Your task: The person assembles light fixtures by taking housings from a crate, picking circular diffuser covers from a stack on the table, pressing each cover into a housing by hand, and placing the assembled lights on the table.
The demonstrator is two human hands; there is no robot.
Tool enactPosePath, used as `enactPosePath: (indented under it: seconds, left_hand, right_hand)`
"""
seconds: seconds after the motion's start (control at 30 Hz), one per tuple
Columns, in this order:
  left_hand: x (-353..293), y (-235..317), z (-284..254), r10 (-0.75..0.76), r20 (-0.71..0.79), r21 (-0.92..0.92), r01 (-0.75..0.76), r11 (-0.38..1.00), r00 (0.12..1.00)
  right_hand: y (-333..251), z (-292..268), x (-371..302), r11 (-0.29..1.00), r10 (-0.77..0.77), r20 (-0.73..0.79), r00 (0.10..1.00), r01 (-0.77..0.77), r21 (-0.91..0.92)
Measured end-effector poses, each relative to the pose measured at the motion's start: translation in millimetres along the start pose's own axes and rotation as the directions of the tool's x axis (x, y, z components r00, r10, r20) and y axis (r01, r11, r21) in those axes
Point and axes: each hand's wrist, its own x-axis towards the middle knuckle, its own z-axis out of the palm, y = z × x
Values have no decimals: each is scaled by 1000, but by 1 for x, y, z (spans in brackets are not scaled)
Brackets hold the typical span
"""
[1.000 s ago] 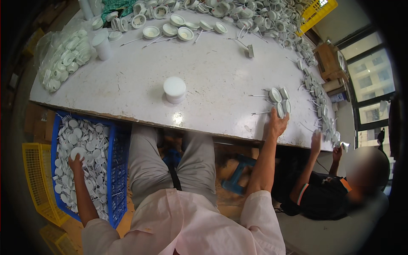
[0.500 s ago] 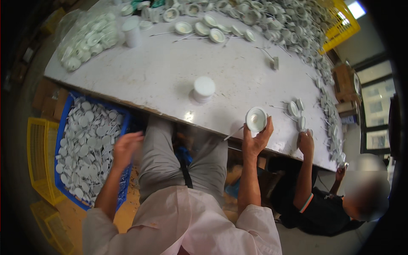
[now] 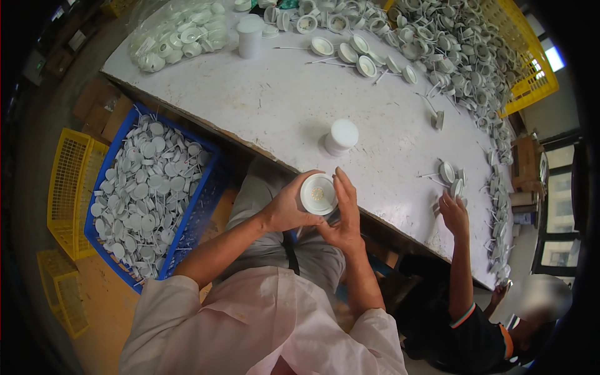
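Left hand and right hand: bare. Forearms uncovered. Shirt, below the grip: pale pink, creased, front placket. Sleeves short, loose, well behind the grip. Trousers beneath it: grey, wrinkled; narrow dark strap at their middle.

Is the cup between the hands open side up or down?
Up: the camera above sees into the cup, where yellow dots show.

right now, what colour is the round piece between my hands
The round piece is white, with yellowish dots in its middle; best seen in the head view.
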Motion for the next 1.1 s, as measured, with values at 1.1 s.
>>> enactPosePath:
  seconds: [1.1]
  left_hand:
    - [-17, -34, 10, -167, -150, -240, 128, 962, 975]
  right_hand:
    - [80, -27, 70, 364, 851, 36, 523, -639, 678]
